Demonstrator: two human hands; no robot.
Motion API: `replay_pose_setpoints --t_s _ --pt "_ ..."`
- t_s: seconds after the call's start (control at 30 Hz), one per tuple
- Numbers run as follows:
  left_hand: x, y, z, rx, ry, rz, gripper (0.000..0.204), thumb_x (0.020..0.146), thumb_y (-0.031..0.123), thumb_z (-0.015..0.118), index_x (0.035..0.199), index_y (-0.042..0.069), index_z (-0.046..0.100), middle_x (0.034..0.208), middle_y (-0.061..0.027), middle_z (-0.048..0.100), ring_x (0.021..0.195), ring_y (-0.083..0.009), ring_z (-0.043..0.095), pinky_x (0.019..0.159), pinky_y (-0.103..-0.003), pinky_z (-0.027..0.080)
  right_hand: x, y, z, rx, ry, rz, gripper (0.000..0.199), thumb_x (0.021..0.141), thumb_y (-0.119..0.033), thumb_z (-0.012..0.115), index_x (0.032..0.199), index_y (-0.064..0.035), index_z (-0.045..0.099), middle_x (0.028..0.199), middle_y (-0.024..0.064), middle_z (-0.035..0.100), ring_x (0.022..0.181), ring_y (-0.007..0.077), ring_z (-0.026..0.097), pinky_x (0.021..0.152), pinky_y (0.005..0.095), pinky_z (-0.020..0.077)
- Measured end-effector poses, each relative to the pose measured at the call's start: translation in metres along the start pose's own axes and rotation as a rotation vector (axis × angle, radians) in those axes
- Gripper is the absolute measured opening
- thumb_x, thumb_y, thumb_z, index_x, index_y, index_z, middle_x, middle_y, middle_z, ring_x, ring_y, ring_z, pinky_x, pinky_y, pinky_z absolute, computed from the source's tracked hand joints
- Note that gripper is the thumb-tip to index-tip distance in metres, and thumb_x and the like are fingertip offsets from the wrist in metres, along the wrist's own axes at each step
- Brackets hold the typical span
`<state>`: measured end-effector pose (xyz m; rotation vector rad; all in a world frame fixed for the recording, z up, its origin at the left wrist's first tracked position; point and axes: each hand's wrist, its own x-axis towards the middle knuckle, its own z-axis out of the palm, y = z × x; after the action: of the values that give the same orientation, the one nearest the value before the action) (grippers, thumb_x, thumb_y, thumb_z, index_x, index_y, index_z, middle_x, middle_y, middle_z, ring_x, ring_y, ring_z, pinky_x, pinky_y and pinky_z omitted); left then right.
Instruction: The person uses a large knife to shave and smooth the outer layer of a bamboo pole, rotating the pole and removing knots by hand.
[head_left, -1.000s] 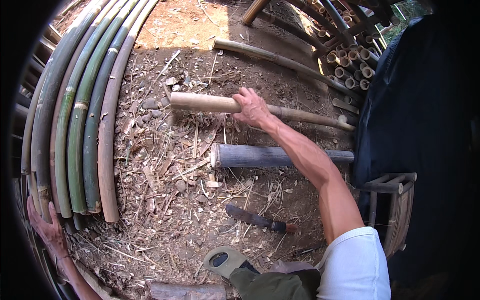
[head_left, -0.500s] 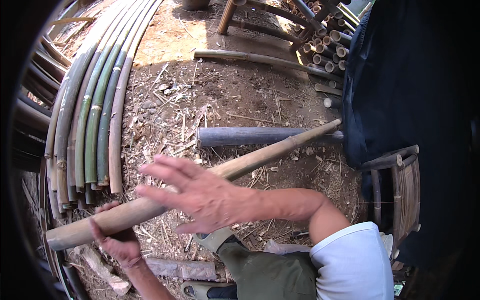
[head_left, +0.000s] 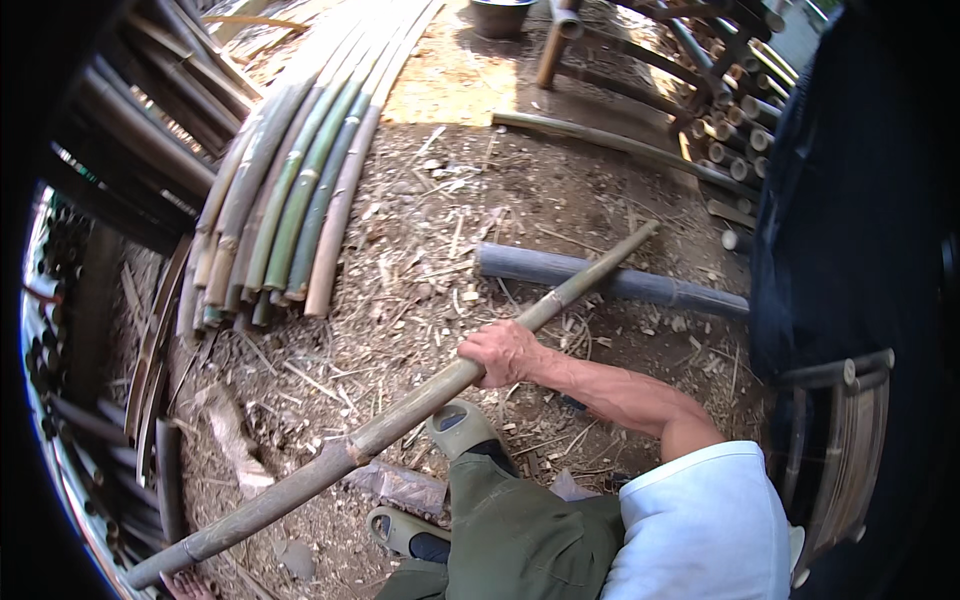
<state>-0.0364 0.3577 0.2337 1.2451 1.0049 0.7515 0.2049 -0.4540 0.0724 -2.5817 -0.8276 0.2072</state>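
Note:
A long, pale brown bamboo pole [head_left: 400, 420] slants from the lower left up to the right across my front. My right hand [head_left: 498, 352] is closed round its middle, with the forearm reaching in from the right. At the pole's lower left end is my left hand [head_left: 188, 586], with its fingers against the underside; most of that hand is cut off by the picture's lower edge. The pole's far end passes over a thicker dark grey bamboo pole [head_left: 590, 272] lying on the ground.
Green and brown bamboo poles [head_left: 300, 190] lie side by side at the far left. Cut bamboo [head_left: 740, 135] is stacked at the back right, near a dark cloth [head_left: 810, 230]. A bamboo rack [head_left: 840, 440] stands right. Shavings cover the dirt floor; a wood chunk [head_left: 232, 440] lies left.
My right hand, spread open over the pole before, now grips it. My left hand has moved down toward the lower left with the pole's near end. The view has swung left.

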Motion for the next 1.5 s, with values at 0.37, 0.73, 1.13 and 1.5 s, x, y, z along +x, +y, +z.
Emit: replay_pose_setpoints --t_s 0.37,0.73,1.13,1.5 --pt "-0.288 -0.222 0.079 -0.477 -0.239 -0.545 0.056 0.086 0.047 0.069 0.123 0.007 0.055 0.117 -0.0129 0.061 0.114 -0.0301 0.057 0.106 -0.050 0.042 0.033 -0.190 0.059 0.160 -0.339 -0.472 0.071 0.073 -0.033 0.080 0.129 -0.0027 0.049 0.123 0.0174 0.055 0.118 0.0337 0.054 0.099 0.0441 0.0447" --pt "-0.269 -0.241 -0.016 -0.466 0.237 -0.481 0.021 0.089 0.032 0.058 0.091 0.011 0.059 0.083 -0.0038 0.063 0.084 -0.0241 0.064 0.085 -0.045 0.053 0.028 -0.006 -0.104 -0.620 -0.410 0.060 0.121 0.058 -0.054 0.089 0.156 -0.0202 0.026 0.158 0.0137 0.028 0.149 0.0366 0.018 0.123 0.0524 0.0165" --pt "-0.233 -0.251 -0.096 -0.567 0.458 -0.443 0.026 0.090 0.031 0.059 0.103 0.009 0.055 0.084 -0.0128 0.062 0.079 -0.0287 0.064 0.080 -0.050 0.056 -0.039 0.132 0.036 -0.261 -0.379 -0.261 0.022 0.078 -0.024 0.064 0.087 -0.0059 0.057 0.078 0.0162 0.058 0.078 0.0386 0.061 0.067 0.0490 0.0462" --pt "-0.180 -0.258 -0.237 -0.369 0.929 -0.180 0.029 0.079 0.028 0.069 0.096 0.008 0.056 0.085 -0.0067 0.056 0.081 -0.0244 0.060 0.072 -0.045 0.053 0.016 -0.059 0.088 -0.119 -0.320 -0.460 0.042 0.055 -0.008 0.075 0.093 -0.0086 0.057 0.081 0.0133 0.060 0.079 0.0363 0.062 0.067 0.0473 0.0488"
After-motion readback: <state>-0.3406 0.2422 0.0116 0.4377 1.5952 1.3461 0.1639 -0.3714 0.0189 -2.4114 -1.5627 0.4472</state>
